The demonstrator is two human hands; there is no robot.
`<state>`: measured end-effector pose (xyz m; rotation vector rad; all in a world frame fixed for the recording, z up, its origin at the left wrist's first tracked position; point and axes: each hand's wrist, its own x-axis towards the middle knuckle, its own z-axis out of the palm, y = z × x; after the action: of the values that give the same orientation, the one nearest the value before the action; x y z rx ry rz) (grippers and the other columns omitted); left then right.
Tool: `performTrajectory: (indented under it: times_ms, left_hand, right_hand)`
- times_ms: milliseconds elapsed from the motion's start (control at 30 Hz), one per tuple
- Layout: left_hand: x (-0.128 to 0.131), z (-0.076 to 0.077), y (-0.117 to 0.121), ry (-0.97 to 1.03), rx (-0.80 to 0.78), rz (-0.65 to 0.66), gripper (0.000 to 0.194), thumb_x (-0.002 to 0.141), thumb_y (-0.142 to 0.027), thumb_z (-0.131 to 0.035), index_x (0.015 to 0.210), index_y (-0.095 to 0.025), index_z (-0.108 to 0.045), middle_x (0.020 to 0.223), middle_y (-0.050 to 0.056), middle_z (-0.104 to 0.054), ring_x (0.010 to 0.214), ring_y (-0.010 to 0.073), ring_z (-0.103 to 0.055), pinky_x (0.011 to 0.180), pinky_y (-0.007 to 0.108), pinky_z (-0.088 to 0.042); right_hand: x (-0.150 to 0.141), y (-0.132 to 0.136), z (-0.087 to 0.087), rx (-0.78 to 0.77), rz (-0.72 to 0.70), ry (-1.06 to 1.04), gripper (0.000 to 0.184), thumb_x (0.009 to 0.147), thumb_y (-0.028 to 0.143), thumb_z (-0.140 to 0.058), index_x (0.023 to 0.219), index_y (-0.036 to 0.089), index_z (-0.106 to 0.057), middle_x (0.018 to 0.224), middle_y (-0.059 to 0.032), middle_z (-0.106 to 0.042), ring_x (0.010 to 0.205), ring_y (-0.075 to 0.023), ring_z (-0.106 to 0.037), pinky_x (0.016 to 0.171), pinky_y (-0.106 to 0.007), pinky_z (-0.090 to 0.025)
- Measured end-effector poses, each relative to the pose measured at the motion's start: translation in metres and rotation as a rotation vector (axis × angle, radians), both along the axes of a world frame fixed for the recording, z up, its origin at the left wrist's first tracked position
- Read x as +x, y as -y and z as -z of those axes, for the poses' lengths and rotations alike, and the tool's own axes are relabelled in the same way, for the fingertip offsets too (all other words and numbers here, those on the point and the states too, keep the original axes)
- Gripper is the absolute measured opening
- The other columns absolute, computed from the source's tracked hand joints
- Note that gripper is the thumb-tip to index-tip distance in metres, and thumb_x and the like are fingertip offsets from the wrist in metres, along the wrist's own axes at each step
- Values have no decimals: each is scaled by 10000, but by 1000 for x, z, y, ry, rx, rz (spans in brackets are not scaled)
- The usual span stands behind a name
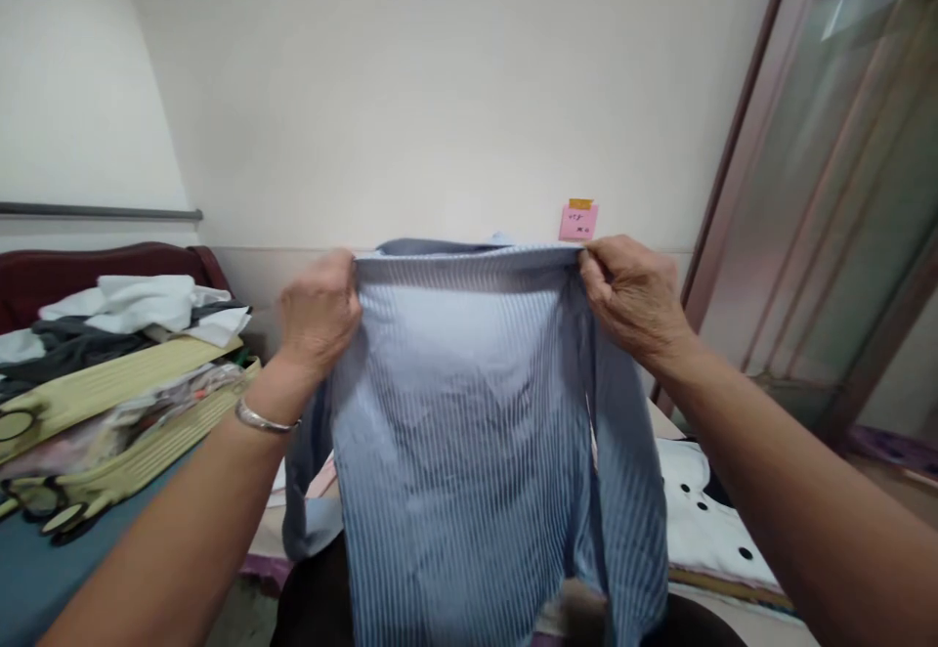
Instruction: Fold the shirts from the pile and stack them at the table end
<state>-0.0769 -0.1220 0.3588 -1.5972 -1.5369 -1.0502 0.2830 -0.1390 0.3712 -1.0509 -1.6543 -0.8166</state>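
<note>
A blue and white striped long-sleeved shirt (461, 412) hangs in front of me, stretched between both hands. Its top edge runs nearly level from hand to hand, and the sleeves droop at the sides. My left hand (319, 305), slightly blurred and with a silver bangle at the wrist, is closed on the shirt's upper left corner. At the upper right corner, my right hand (634, 290) pinches the fabric between thumb and fingers. Behind the cloth, most of the surface below is hidden.
At left, several clothes (139, 305) lie on a pale yellow wheeled rack (124, 373) beside a dark red headboard (95, 271). White cloth with black dots (710, 520) lies at lower right. A pink note (578, 224) is taped to the wall; a glass-panelled door (828, 237) stands right.
</note>
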Motion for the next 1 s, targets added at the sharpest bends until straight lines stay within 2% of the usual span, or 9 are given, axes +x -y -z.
performTrajectory:
  times_ms: [100,233,400,567,667,733,800,900,1000]
  left_hand:
    - [10,31,-40,-66,-189,-36,273,988,-247,-352,1061,-201,-611,928,109,-684,868,257,-655,728,320,-436]
    - [30,92,-116,-119,-476,-3,303,973,-210,-339,1089,-200,-620,983,126,-712,928,277,-686,761,338,-473]
    - [67,194,-221,-97,-816,27,376,983,-194,-309,1178,-186,-629,1094,160,-713,1031,286,-690,837,364,-496]
    - [97,301,-298,-106,-985,42,346,962,-190,-364,1105,-184,-679,1080,160,-732,1049,262,-693,848,341,-490]
    - [107,352,-327,-107,-1042,40,341,956,-186,-362,1075,-166,-681,1061,168,-732,1069,277,-684,885,377,-469]
    - [110,375,-343,-111,-1055,45,345,961,-187,-349,1084,-157,-670,1059,168,-729,1071,288,-679,906,410,-450]
    - [113,390,-354,-117,-1057,58,347,967,-184,-337,1116,-161,-650,1061,159,-725,1063,282,-676,907,415,-440]
    - [114,399,-361,-118,-1043,73,337,965,-172,-346,1160,-172,-621,1088,146,-708,1066,259,-662,906,395,-433]
    - [115,398,-348,-109,-982,54,343,971,-183,-347,1213,-154,-588,1179,176,-654,1137,276,-613,942,408,-424]
  right_hand:
    - [7,-27,37,-153,95,31,206,944,218,-443,813,206,-601,800,-57,-609,733,-191,-543,705,-308,-372]
    - [15,-83,107,-470,261,64,252,975,236,-408,868,181,-629,851,-77,-649,772,-187,-581,715,-291,-367]
    - [27,-172,216,-922,443,48,327,1025,258,-352,1027,170,-666,1044,-124,-702,945,-210,-645,752,-288,-391]
    - [41,-249,328,-1120,493,6,281,1003,224,-410,1048,158,-680,1039,-135,-719,948,-215,-683,758,-281,-435]
    - [50,-279,378,-1185,516,-19,310,1015,236,-376,1092,151,-664,1054,-154,-712,959,-235,-693,779,-302,-460]
    - [56,-292,399,-1200,529,-33,335,1026,247,-340,1132,150,-643,1068,-164,-702,981,-251,-692,799,-319,-469]
    - [63,-302,412,-1208,536,-42,348,1032,260,-315,1147,157,-627,1074,-162,-691,998,-264,-688,812,-335,-475]
    - [71,-307,420,-1225,549,-56,331,1021,236,-316,1144,168,-616,1068,-152,-674,986,-264,-688,812,-343,-479]
    - [69,-301,416,-1224,594,-85,325,985,167,-338,1198,147,-583,1122,-174,-634,984,-258,-679,802,-340,-480]
